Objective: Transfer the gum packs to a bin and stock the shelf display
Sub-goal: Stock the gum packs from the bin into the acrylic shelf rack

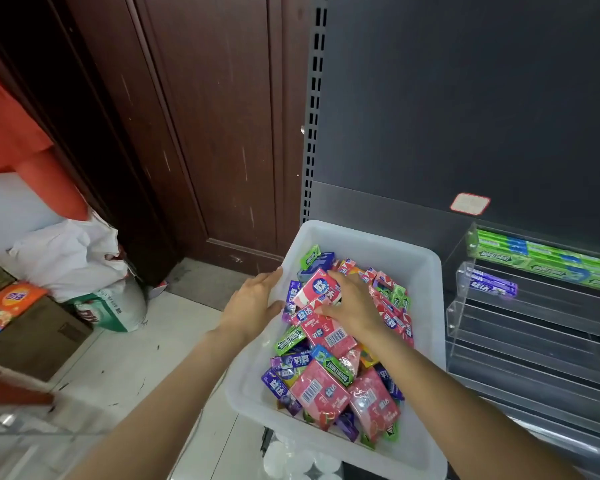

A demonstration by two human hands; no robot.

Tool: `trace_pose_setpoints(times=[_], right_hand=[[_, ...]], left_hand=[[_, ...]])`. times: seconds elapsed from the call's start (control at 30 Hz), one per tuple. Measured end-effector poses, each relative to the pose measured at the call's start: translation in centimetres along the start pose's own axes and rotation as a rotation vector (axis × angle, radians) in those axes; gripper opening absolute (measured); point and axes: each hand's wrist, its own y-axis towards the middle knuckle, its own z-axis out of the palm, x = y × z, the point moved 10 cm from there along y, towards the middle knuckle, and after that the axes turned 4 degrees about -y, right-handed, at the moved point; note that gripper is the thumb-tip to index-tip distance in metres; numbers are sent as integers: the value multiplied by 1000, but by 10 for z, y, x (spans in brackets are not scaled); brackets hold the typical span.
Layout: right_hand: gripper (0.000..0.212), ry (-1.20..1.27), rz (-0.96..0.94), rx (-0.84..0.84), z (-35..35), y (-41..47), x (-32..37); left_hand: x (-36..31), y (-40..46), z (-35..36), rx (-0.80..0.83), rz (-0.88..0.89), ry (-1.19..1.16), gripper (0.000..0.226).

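Observation:
A white plastic bin [426,271] holds several gum packs in pink, green, purple and blue. My left hand [253,303] grips the bin's left rim. My right hand [352,303] reaches into the pile, its fingers closed around a pink gum pack [314,289] near the top. To the right stands a clear acrylic tiered display [520,327]. Its top tier carries green Doublemint packs [541,261]. On the second tier lies a purple pack [490,285]. The lower tiers hold nothing.
A dark metal shelf back panel [465,116] with a red-edged label rises behind the bin. A brown wooden door [205,133] stands left of it. On the tiled floor at left sit white bags [80,258] and cardboard boxes [32,327].

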Motion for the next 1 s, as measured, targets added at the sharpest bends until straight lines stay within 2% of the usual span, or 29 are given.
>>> trace_pose_setpoints(times=[0.2,0.27,0.33,0.47,0.6,0.77,0.83,0.93,1.0], right_hand=[[75,-61,170,-41,-9,-6,-36],[82,-135,176,-34,-12,-7,-39],[94,-244,72,-33,-13,-5,-24],[92,-329,-152,55,6,0,24],[75,-272,-152,145,34,11,43],[44,-266,-141,-40,30,17,50],[30,-205,-135,-59,28,14,47],[25,-47,-103,-63,19,3,38],[22,88,-94,-100,6,-9,34]], left_hand=[[-1,-2,-1,-12,36,-56,65],[-2,-2,-2,-12,46,-62,65],[-1,0,-1,9,59,-56,65],[3,5,1,64,78,-38,65],[4,6,3,82,103,-13,67],[4,7,5,68,100,-31,67],[6,5,6,51,78,-45,66],[4,0,1,-30,65,5,62],[-7,-10,-6,-135,125,59,58]])
